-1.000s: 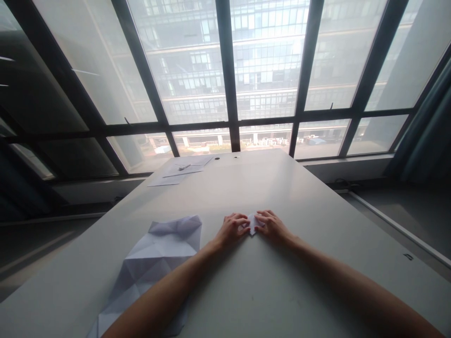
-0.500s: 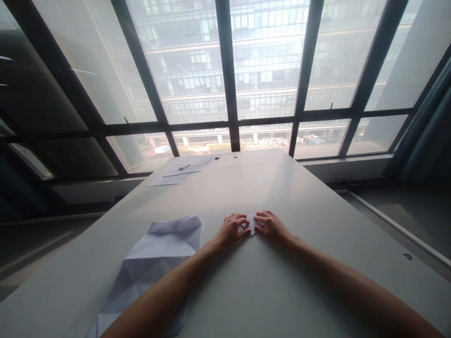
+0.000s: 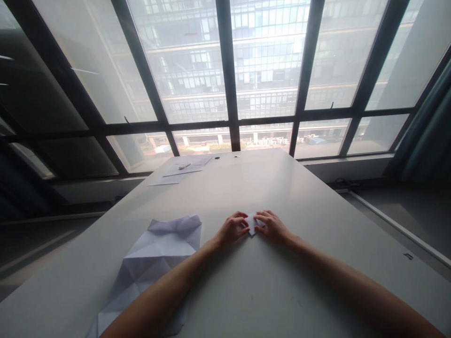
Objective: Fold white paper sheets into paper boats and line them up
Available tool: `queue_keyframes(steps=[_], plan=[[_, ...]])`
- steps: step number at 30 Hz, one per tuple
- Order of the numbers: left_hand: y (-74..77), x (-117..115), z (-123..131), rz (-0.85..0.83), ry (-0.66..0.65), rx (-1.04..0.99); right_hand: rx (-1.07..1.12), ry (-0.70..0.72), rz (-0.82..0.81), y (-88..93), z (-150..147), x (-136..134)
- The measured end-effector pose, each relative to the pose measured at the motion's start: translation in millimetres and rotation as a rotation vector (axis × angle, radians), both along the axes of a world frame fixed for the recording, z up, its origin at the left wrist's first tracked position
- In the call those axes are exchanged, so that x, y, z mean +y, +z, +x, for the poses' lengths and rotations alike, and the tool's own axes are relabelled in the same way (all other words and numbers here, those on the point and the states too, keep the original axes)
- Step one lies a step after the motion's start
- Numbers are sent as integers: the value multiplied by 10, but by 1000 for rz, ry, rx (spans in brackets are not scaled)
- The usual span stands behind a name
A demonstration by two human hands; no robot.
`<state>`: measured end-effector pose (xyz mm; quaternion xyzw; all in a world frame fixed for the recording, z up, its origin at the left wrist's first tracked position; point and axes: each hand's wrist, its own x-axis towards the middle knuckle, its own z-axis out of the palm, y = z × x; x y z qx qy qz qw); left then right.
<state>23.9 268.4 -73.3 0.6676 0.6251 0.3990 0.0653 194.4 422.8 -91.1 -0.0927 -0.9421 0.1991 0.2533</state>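
Folded paper (image 3: 251, 224) between the fingers (image 3: 263, 218)

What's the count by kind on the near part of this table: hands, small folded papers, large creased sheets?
Hands: 2 (left hand, right hand)
Small folded paper: 1
Large creased sheet: 1
Total: 4

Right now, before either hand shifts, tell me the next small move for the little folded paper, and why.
I would probably press its sides down gently with both hands: the left hand and right hand have their fingers at opposite sides of the folded paper, and the table gives a flat surface beneath.
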Motion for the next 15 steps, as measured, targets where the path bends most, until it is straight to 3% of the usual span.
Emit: queue_keyframes(steps=[6,15], plan=[[-50,30,-24,-25,9,45,-11,-1,37,-32,-15,14],[57,-37,9,-88,-31,141,-21,26,77,58,22,-31]])
